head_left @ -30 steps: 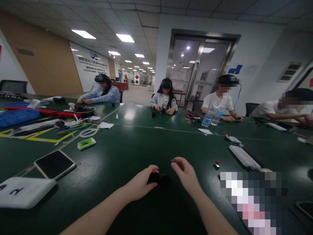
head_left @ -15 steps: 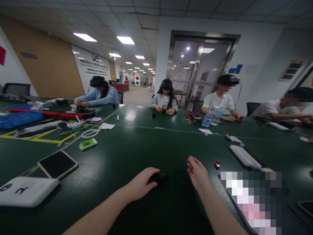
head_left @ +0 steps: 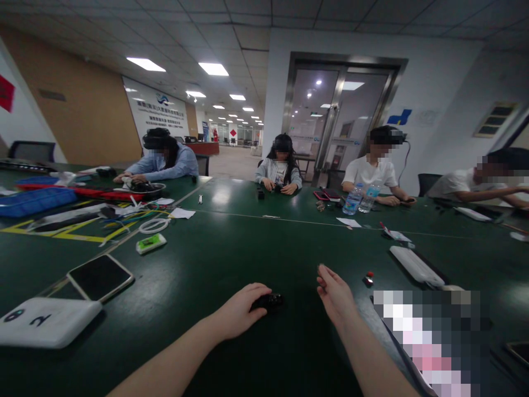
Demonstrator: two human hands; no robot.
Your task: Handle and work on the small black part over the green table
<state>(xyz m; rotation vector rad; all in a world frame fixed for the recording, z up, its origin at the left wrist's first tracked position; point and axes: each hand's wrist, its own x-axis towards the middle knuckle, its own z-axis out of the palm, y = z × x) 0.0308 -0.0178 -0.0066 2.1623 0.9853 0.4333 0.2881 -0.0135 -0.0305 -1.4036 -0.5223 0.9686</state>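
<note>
In the head view, the left hand (head_left: 244, 310) closes on a black piece (head_left: 274, 300), thumb on the near side and fingers over the far side. The piece is on the table (head_left: 231, 242), its free end out past the left fingertips on the side toward the right hand (head_left: 320, 270). That right hand is beyond the piece and to its right, apart from it, with thumb and forefinger drawn narrow; whether something tiny sits in the pinch is too small to tell.

Well left of the left hand are a phone (head_left: 100, 277) and, nearer the body, a white case (head_left: 53, 322) with a dark mark. Beyond the phone, farther out from the left hand, are a green box (head_left: 151, 243), a white coil (head_left: 154, 225) and a paper (head_left: 182, 213).

Just right of the right hand is a small red-tipped item (head_left: 369, 279); past it, farther right, lies a long white case (head_left: 415, 267). Far ahead of the right hand, two bottles (head_left: 352, 199) stand upright side by side, near a seated person (head_left: 372, 171).
</note>
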